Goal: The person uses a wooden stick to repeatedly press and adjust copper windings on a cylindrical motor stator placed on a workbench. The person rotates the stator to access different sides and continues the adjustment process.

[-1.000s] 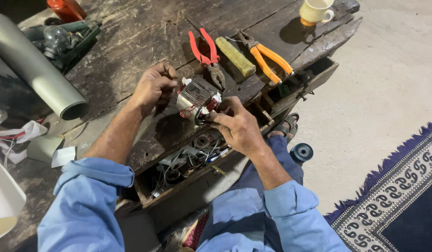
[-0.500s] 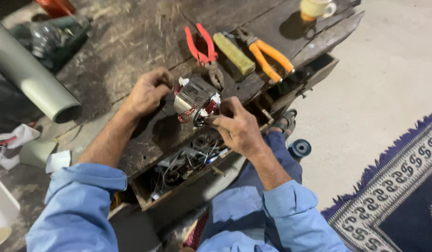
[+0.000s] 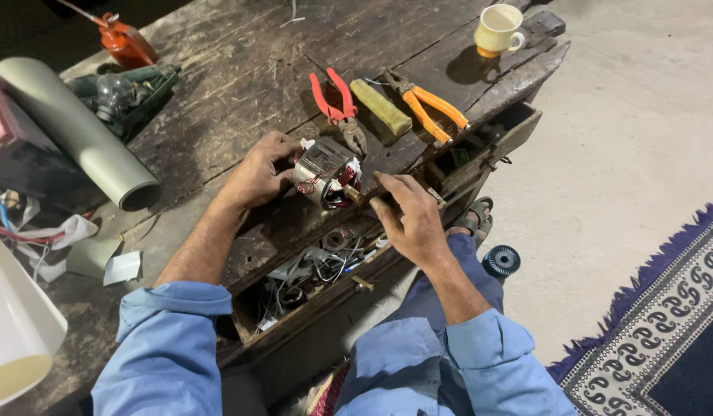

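Two hands are working the motor stator [image 3: 323,171]. Left hand [image 3: 258,174] is gripping its left side; right hand [image 3: 409,219] is pinching a small brass piece [image 3: 355,196] at its right end

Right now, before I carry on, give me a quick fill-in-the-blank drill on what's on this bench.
1. The left hand steadies the motor stator wound with ____ wire.
2. The pliers beside the yellow block have ____ handles.
3. The cup stands at the bench's far ____ corner.
4. Below the right hand, the open ____ holds tangled wires.

Missing words: copper; red; right; drawer
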